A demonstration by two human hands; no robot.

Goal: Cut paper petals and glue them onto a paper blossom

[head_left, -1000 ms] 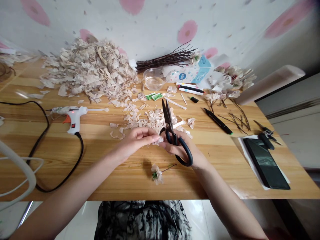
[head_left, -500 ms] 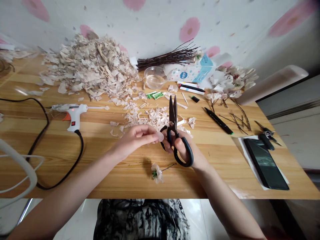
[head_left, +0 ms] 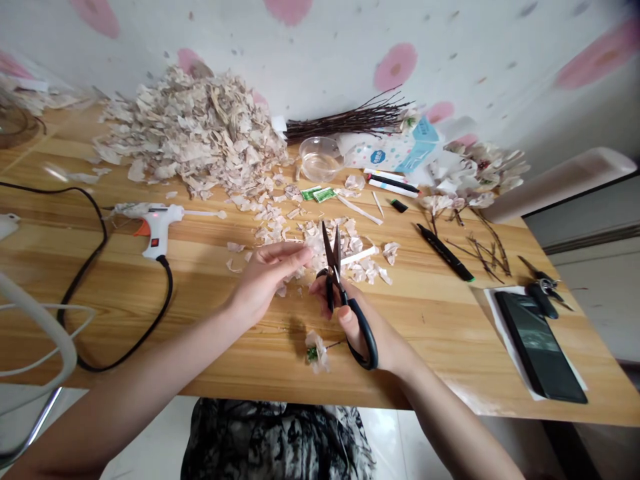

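My left hand (head_left: 267, 277) pinches a small pale petal (head_left: 311, 255), which blends with the scraps behind it. My right hand (head_left: 357, 320) is wrapped through the handles of black scissors (head_left: 334, 263). Their blades are slightly spread and point away from me, just right of the left fingertips. Below the hands, a small pale flower with a green centre (head_left: 316, 351) lies on the table, its thin stem partly hidden by the right hand. Cut petal scraps (head_left: 357, 263) are scattered beyond the scissors.
A glue gun (head_left: 155, 227) with a black cord lies left. Behind are a heap of dried petals (head_left: 200, 133), a clear bowl (head_left: 320, 159) and a bundle of twigs (head_left: 345, 122). On the right are a black marker (head_left: 445, 252), pliers (head_left: 543, 293) and a phone (head_left: 540, 347).
The scissors have tilted leftward, and their blades have moved down and left towards the left fingertips. My left hand has shifted slightly up and left with the petal. The whole view has shifted a little.
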